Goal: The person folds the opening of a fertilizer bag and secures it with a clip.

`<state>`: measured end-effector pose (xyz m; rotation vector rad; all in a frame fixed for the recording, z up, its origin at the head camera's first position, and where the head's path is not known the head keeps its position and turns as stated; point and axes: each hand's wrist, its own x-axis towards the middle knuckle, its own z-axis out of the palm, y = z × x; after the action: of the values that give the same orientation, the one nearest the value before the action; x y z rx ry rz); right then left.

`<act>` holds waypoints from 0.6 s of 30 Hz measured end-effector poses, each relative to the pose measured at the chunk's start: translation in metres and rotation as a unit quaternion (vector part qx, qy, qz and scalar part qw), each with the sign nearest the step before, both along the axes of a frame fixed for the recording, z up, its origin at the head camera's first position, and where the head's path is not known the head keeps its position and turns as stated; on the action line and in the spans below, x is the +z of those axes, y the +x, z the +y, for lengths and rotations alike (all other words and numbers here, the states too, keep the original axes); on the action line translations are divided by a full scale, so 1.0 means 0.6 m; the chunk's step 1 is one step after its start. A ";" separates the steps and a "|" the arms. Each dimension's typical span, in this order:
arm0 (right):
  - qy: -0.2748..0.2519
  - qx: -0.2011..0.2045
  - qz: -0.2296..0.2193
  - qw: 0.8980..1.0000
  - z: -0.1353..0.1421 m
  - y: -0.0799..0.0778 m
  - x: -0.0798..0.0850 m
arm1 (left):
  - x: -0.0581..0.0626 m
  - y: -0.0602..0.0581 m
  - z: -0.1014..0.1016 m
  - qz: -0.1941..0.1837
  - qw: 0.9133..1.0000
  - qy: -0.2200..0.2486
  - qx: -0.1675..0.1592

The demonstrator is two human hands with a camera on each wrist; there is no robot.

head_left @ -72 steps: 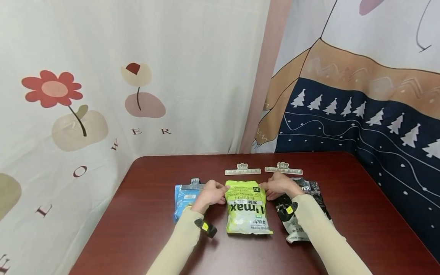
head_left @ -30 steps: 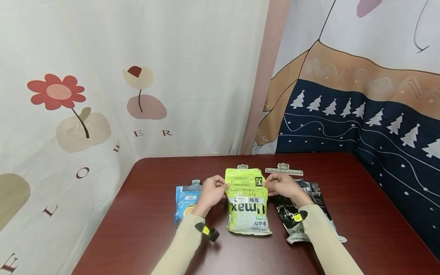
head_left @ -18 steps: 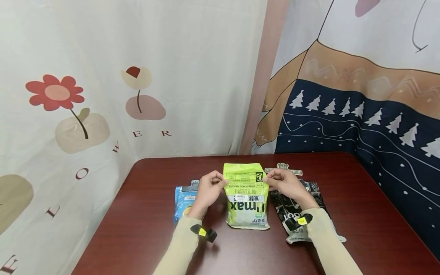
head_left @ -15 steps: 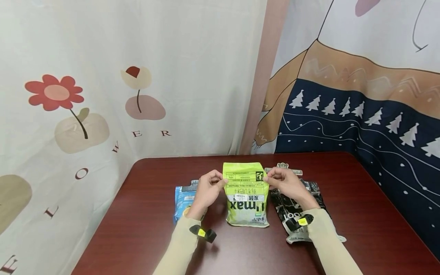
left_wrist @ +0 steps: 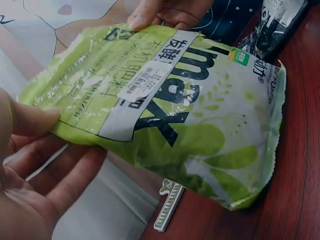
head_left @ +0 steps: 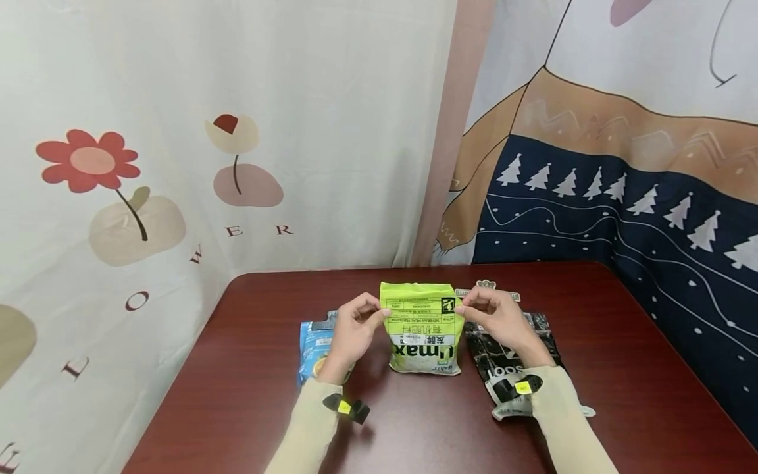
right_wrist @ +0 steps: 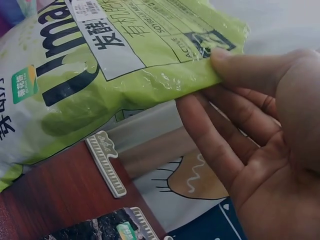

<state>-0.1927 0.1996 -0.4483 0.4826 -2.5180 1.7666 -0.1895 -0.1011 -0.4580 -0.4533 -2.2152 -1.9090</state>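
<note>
The bag (head_left: 422, 329) is glossy green and white, creased, dark-lettered. Left hand (head_left: 354, 331) and right hand (head_left: 500, 321) pinch opposite edges.

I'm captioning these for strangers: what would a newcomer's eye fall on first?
Likely the green bag, just below centre in the head view, pinched at its upper sides by the left grip and right grip. Next come the blue bag to its left and black bag to its right, on the table. Behind, a red flower marks the curtain at far left.
</note>
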 end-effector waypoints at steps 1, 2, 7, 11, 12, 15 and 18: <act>0.000 0.001 0.003 1.000 0.000 0.001 0.001 | 0.000 0.000 -0.002 0.009 1.000 0.001 -0.004; 0.003 0.000 0.005 1.000 0.000 0.003 0.002 | 0.000 0.001 -0.005 0.019 1.000 0.001 -0.009; 0.009 0.007 0.021 1.000 0.000 0.008 0.005 | -0.002 0.001 -0.017 0.045 0.999 -0.006 -0.029; -0.010 0.023 0.034 0.999 0.002 0.010 0.004 | -0.003 0.002 -0.018 0.037 0.998 0.000 -0.044; -0.018 0.029 0.037 0.999 0.002 0.010 0.002 | -0.004 0.002 -0.019 0.034 0.998 0.004 -0.047; -0.046 0.050 0.046 0.997 0.002 0.008 -0.002 | -0.006 0.001 -0.020 0.027 0.998 0.018 -0.055; -0.069 0.064 0.053 0.994 0.003 0.007 -0.005 | -0.011 -0.001 -0.021 0.023 0.997 0.026 -0.062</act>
<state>-0.1886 0.2014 -0.4510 0.7248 -2.3236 1.8870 -0.1901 -0.1136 -0.4643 -0.6346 -2.1508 -1.9900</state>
